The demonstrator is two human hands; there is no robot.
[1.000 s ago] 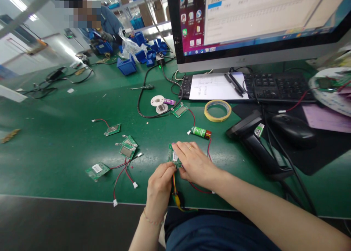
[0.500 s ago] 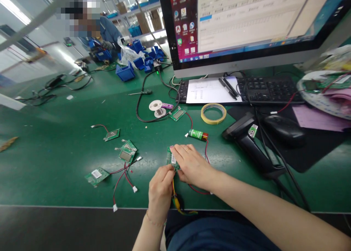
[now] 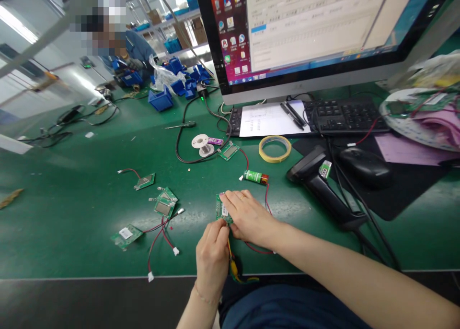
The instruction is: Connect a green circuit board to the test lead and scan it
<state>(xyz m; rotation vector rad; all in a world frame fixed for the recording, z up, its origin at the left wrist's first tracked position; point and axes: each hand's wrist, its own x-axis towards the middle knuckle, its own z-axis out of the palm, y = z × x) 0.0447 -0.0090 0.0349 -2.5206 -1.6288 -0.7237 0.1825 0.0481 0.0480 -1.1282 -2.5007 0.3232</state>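
A green circuit board [image 3: 219, 205] with a white label lies near the bench's front edge. My right hand [image 3: 251, 218] is closed over its right side, the thumb low and the fingers across the top. My left hand [image 3: 212, 247] pinches at the board's lower edge, where the end of the yellow wires [image 3: 233, 264] meets the fingertips. The exact contact there is hidden. The wires hang past the bench edge. A red wire comes out from under my right hand. Just beyond lies a green-wrapped battery [image 3: 256, 177] with red leads.
Several circuit boards with wires [image 3: 166, 202] lie at left. Behind are a solder spool [image 3: 202, 149], another board [image 3: 229, 150], yellow tape [image 3: 275, 149] and a screwdriver [image 3: 185, 125]. A barcode scanner [image 3: 327, 194], mouse [image 3: 366, 168], keyboard [image 3: 345, 115] and monitor [image 3: 305, 87] stand right. A person sits at back left.
The whole view has shifted slightly. Both hands keep the same hold at the circuit board, with hardly any visible movement.
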